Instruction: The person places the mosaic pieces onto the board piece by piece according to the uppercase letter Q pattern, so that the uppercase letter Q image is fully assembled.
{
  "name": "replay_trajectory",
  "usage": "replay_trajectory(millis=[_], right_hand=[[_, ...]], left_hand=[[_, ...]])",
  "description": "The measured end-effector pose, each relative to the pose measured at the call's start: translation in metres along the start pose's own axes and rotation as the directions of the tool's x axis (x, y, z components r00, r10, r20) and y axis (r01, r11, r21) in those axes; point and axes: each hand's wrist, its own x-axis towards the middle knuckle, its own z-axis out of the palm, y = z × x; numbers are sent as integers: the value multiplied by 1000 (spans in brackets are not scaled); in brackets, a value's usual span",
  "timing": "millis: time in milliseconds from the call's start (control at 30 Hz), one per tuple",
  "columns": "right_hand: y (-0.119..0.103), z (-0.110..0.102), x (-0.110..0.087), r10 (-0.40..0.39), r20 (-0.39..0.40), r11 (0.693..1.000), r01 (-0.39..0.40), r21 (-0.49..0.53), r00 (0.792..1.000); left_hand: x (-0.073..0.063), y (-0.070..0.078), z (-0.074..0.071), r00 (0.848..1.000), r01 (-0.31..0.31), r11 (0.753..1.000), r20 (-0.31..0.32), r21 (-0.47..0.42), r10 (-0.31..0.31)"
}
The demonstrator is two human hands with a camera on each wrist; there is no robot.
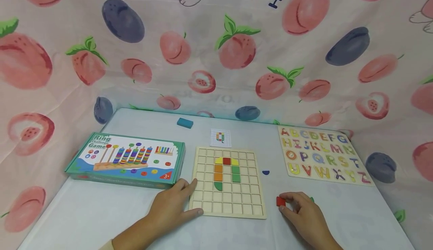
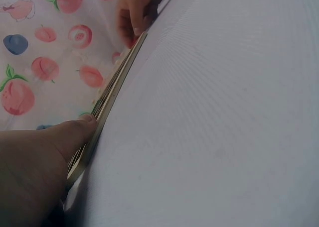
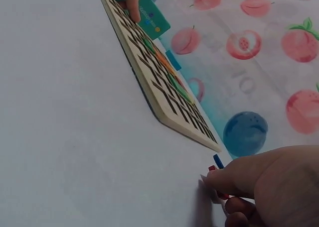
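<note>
A wooden grid board (image 1: 227,208) lies in the middle of the table. Yellow, orange and green tiles and a red tile (image 1: 227,161) form an arch in its cells. My left hand (image 1: 170,204) rests at the board's left side, index finger along the edge and thumb over the near corner; the left wrist view has this thumb (image 2: 75,133) on the rim. To the right of the board, my right hand (image 1: 306,213) pinches a red square tile (image 1: 280,201) between thumb and fingers, low over the table. A green piece (image 1: 312,199) peeks out behind that hand, mostly hidden.
A small pattern card (image 1: 220,138) lies beyond the board, with a teal block (image 1: 185,123) to its left. The ring game box (image 1: 128,159) is at left, the alphabet board (image 1: 324,156) at right. Close to the grid board lies a dark blue half-round piece (image 1: 265,172).
</note>
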Motion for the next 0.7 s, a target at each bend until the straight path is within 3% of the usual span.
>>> replay_trajectory(millis=[367, 700], right_hand=[[-23, 1, 5, -44, 25, 995, 41, 93, 999], [-57, 12, 16, -139, 13, 977, 135, 166, 990]], left_hand=[[0, -2, 2, 1000, 1, 1000, 2, 5, -1], [1, -2, 1, 1000, 6, 1000, 14, 1, -6]])
